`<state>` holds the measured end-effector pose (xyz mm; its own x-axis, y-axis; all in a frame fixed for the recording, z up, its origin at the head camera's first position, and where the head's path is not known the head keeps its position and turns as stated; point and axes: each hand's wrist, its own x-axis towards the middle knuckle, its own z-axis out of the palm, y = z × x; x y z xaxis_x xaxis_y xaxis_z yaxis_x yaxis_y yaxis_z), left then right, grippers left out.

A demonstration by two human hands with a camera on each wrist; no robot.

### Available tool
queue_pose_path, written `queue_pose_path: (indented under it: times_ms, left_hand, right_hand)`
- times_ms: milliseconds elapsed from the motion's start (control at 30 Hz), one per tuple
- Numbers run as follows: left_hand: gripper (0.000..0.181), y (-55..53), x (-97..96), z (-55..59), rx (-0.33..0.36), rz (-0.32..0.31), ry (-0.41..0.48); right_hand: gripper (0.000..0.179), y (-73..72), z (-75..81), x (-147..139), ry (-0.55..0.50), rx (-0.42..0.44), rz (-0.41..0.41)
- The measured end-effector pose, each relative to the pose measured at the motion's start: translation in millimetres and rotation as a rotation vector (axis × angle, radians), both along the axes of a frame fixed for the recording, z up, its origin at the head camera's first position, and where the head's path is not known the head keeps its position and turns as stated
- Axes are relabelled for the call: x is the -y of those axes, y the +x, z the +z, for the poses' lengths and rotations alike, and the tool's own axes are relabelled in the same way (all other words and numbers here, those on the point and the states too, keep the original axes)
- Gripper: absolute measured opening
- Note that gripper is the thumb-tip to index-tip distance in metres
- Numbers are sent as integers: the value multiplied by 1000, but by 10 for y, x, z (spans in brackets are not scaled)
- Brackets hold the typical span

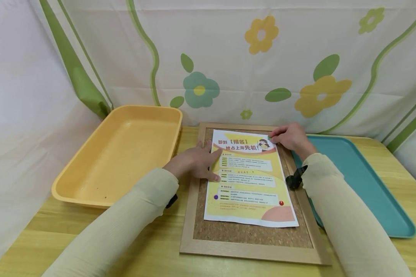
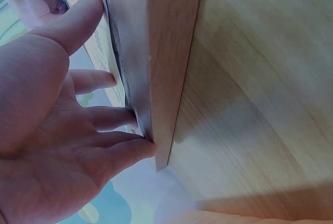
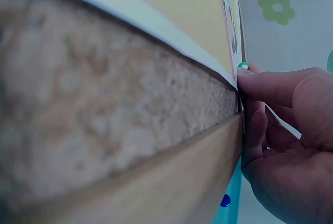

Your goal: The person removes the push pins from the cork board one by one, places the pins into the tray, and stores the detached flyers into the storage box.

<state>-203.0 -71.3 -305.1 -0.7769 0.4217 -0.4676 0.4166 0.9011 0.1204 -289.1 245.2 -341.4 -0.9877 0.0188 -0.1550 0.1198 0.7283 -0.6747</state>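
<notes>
Pinching green pin (image 3: 243, 65) | right hand (image 1: 292, 137) | left hand (image 1: 197, 159) splayed, touching poster (image 1: 246, 198)

Paper poster (image 1: 251, 179), rough cork sheet (image 1: 254, 234); smooth wooden frame (image 1: 254, 251)

A yellow-and-white printed poster (image 1: 242, 209) lies flat on a wood-framed corkboard (image 1: 253, 235). A purple pin (image 1: 216, 197) sits towards its near left corner, a red pin (image 1: 281, 203) towards the near right. The right hand (image 1: 292, 137) pinches a green pin (image 3: 243, 65) at the far right corner; the left hand (image 1: 199, 161) rests on the left edge.
</notes>
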Motion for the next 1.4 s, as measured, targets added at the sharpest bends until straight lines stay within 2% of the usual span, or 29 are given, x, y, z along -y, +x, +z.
queue_pose_path:
  times_ms: [200,1100,1400]
  left_hand:
    - [101,1,-1,4,3,9,-9]
    - [101,-22,27,-20,16,6,0]
    - [100,-27,26,-24,19,-3,3]
  right_hand:
    - [24,-1,0,11,30,8,17]
    - [25,7,-24,16,34,-2,64]
    - [25,1,-50,5,-7,11,62]
